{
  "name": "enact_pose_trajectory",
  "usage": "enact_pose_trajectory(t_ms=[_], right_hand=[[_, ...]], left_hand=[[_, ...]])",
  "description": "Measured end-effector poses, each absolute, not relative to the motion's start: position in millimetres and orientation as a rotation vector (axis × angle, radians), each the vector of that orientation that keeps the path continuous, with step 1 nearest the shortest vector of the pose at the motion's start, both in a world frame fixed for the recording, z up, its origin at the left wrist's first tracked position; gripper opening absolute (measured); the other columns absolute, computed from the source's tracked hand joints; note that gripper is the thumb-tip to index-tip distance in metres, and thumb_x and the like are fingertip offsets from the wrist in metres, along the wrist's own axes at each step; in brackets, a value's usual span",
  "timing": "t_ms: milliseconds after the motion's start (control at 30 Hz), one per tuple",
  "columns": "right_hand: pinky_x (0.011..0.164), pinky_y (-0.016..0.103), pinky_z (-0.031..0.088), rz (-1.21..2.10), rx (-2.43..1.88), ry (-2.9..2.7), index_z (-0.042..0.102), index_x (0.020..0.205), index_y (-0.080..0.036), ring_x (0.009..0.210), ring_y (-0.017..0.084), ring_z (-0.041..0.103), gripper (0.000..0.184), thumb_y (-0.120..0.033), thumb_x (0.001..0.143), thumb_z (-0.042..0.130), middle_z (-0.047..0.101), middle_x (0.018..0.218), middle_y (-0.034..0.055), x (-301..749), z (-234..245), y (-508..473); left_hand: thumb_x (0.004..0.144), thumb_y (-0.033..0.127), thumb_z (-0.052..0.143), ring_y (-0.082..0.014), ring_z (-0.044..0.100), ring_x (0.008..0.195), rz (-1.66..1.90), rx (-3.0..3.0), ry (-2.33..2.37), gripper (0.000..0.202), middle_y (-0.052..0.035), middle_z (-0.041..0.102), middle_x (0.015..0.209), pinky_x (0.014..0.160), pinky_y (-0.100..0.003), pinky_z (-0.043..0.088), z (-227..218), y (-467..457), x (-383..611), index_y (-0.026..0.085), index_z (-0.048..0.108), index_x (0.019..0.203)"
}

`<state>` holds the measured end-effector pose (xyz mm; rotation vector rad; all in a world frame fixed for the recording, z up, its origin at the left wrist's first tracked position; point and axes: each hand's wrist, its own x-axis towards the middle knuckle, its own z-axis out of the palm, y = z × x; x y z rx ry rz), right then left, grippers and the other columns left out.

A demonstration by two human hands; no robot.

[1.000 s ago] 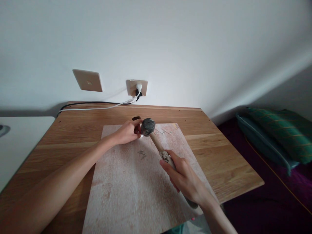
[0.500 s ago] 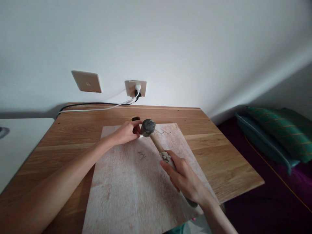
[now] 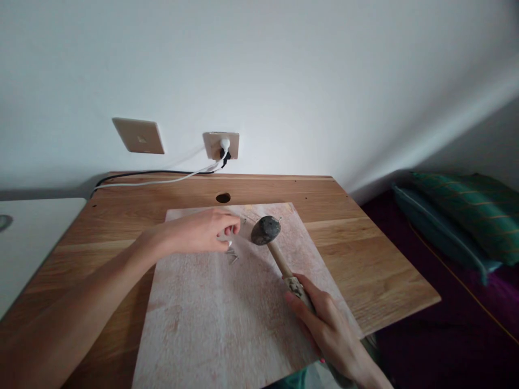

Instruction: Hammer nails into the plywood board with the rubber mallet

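Note:
My right hand (image 3: 324, 319) is wrapped round the taped wooden handle of a mallet (image 3: 266, 230) with a dark, rounded head. The mallet's head hangs over the far part of a pale, whitish wooden board (image 3: 194, 319). Just above the board, left of the mallet, is my left hand (image 3: 211, 231), fingers curled and thumb held apart from them, with nothing visible between. A few loose nails (image 3: 232, 256) lie on the board just below that thumb. More nails (image 3: 248, 219) are farther back, partly hidden by the mallet head.
Beneath the board is a brown wooden tabletop (image 3: 365, 270) with a dark cable hole (image 3: 223, 198). Cables (image 3: 162, 182) run along the back to a wall socket (image 3: 221, 146). A white surface (image 3: 36, 232) adjoins at left; green cushions (image 3: 474, 210) lie at right.
My left hand has come nearer, away from the far edge, towards the loose nails. The mallet has moved right and nearer with my right hand. The view has shifted slightly.

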<state>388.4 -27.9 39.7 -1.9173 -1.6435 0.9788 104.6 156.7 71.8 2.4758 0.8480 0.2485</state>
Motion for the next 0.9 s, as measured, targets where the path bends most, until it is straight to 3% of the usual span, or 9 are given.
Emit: enact_pose_trajectory(t_ms=[167, 500, 700, 900], right_hand=[[0.056, 0.028, 0.047, 1.101, -1.914, -1.568, 0.065, 0.132, -0.022, 0.064, 0.021, 0.062, 0.051, -0.061, 0.102, 0.05, 0.062, 0.066, -0.0015, 388, 36, -27], [0.064, 0.029, 0.049, 1.019, -1.912, -1.592, 0.065, 0.133, -0.022, 0.07, 0.022, 0.063, 0.05, -0.059, 0.1, 0.053, 0.065, 0.075, 0.0006, 387, 38, -27], [0.054, 0.028, 0.045, 1.102, -1.928, -1.538, 0.062, 0.137, -0.024, 0.059, 0.021, 0.06, 0.055, -0.063, 0.101, 0.049, 0.061, 0.065, -0.0019, 388, 32, -29], [0.058, 0.029, 0.048, 1.098, -1.914, -1.566, 0.065, 0.133, -0.023, 0.062, 0.021, 0.062, 0.053, -0.063, 0.102, 0.048, 0.062, 0.066, -0.0018, 387, 36, -28]], left_hand=[[0.078, 0.006, 0.063, -0.02, 0.066, 0.088, 0.088, 2.525, 0.82, 0.022, -0.0015, 0.069, 0.094, 0.073, -0.029, 0.041, 71, 138, 116, 0.022, 0.065, 0.092], [0.076, 0.001, 0.061, -0.0191, 0.063, 0.077, 0.041, 2.619, 0.825, 0.02, -0.0011, 0.067, 0.083, 0.067, -0.03, 0.037, 62, 137, 125, 0.021, 0.063, 0.082], [0.075, 0.0, 0.06, -0.0158, 0.058, 0.07, 0.092, 2.609, 0.798, 0.021, 0.0009, 0.062, 0.079, 0.064, -0.03, 0.035, 67, 140, 120, 0.02, 0.058, 0.076], [0.076, 0.002, 0.06, -0.0163, 0.057, 0.068, 0.134, 2.617, 0.814, 0.019, 0.0009, 0.062, 0.078, 0.062, -0.03, 0.034, 65, 140, 120, 0.021, 0.056, 0.077]])
